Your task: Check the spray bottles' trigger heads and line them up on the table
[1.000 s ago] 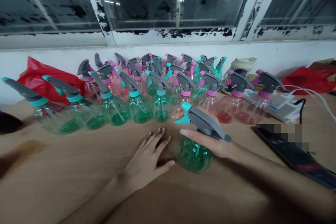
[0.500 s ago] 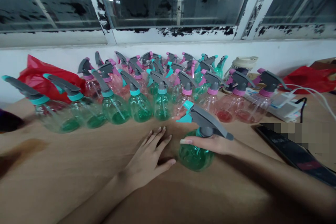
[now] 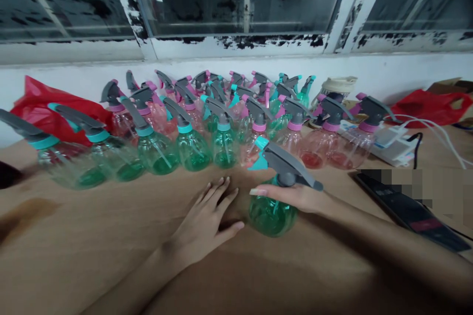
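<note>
A green spray bottle (image 3: 271, 215) with a grey trigger head and teal nozzle stands on the wooden table (image 3: 92, 236) near the middle. My right hand (image 3: 295, 198) is wrapped round its neck and upper body, just under the grey sprayer. My left hand (image 3: 205, 224) lies flat on the table beside the bottle, fingers stretched out and apart, its thumb close to the bottle's base.
Several green and pink spray bottles (image 3: 192, 145) stand in rows along the white wall behind. Red plastic bags (image 3: 40, 108) lie at far left and far right. A white power strip (image 3: 391, 147) with cables and a dark flat device (image 3: 410, 211) sit at right.
My right hand has slid lower on the green bottle, from over the trigger head to the neck, and the sprayer now stands clear above it. My left hand stays flat.
</note>
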A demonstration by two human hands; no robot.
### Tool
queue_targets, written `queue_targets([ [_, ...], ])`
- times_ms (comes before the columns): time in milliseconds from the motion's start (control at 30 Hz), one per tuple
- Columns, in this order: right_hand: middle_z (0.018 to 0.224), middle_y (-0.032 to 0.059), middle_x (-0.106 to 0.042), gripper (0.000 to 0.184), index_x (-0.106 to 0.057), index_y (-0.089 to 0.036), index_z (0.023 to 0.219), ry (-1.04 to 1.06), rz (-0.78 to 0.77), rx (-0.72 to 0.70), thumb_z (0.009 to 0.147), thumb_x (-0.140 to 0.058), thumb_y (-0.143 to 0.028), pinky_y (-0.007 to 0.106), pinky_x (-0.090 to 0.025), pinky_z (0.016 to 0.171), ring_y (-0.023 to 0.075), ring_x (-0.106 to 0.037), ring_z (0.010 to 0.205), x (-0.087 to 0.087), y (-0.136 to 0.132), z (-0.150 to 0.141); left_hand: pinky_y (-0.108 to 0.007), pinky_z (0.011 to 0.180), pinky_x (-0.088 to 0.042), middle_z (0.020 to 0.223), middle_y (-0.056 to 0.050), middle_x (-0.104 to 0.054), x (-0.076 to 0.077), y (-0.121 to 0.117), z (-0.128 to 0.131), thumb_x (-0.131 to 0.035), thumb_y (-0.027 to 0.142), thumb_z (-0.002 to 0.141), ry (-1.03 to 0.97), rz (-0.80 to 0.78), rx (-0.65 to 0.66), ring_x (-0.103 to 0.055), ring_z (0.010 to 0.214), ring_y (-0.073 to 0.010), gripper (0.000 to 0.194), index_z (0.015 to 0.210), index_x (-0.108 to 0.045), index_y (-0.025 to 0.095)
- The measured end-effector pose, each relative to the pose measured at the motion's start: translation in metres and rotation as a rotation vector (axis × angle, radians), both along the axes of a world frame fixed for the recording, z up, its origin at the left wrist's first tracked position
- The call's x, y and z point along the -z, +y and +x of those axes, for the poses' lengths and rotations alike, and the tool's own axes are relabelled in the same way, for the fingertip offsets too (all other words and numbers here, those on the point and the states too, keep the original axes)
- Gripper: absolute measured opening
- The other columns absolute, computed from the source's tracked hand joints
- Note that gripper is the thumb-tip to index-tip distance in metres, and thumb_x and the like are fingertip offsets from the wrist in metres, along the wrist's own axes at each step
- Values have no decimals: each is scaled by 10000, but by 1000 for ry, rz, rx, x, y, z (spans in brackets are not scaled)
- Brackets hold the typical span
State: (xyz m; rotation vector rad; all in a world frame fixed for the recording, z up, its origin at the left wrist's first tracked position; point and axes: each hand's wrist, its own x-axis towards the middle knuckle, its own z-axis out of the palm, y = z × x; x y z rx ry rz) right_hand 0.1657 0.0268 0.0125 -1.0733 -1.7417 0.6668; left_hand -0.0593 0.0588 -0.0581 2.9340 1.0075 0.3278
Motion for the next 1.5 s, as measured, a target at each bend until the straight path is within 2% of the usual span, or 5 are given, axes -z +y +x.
queue_targets([
  [167,622,-22,-620,290,-673,-249,972,34,-28,-15,710,-716,-365,296,-490,425,160,-555,510,3,-2,-1,-510,1099,-298,1500,-142,-338,1,-1,0,-463,575,903,-19,-2,-4,-295,1382,-314,661,1424,-340,187],
  [367,532,-39,-555,162,-699,-221,857,-24,-91,-32,754,-681,-345,279,-473,438,144,-545,501,6,-2,1,-504,1099,-301,1491,-143,-354,2,0,-1,-449,591,902,-3,14,-1,-283,1388,-310,663,1416,-350,184],
  [600,723,11,-654,219,-681,-274,972,-21,65,-29,757,-685,-313,354,-561,666,220,-644,783,4,3,0,-495,1108,-293,1489,-145,-358,0,0,0,-471,583,895,11,27,-5,-293,1386,-302,651,1397,-387,175],
  [1233,572,-47,-526,191,-579,-225,760,-118,51,57,820,-619,-402,276,-419,537,126,-524,560,-1,0,0,-515,1097,-304,1482,-157,-365,-3,0,2,-468,567,902,5,-7,4,-300,1381,-307,649,1395,-392,152],
  [1500,500,-66,-480,355,-660,-250,995,-92,-18,82,743,-685,-499,292,-426,500,131,-443,457,-5,-3,-2,-500,1086,-328,1469,-158,-384,-1,-2,1,-474,560,904,6,33,-9,-324,1369,-310,641,1400,-383,165],
])
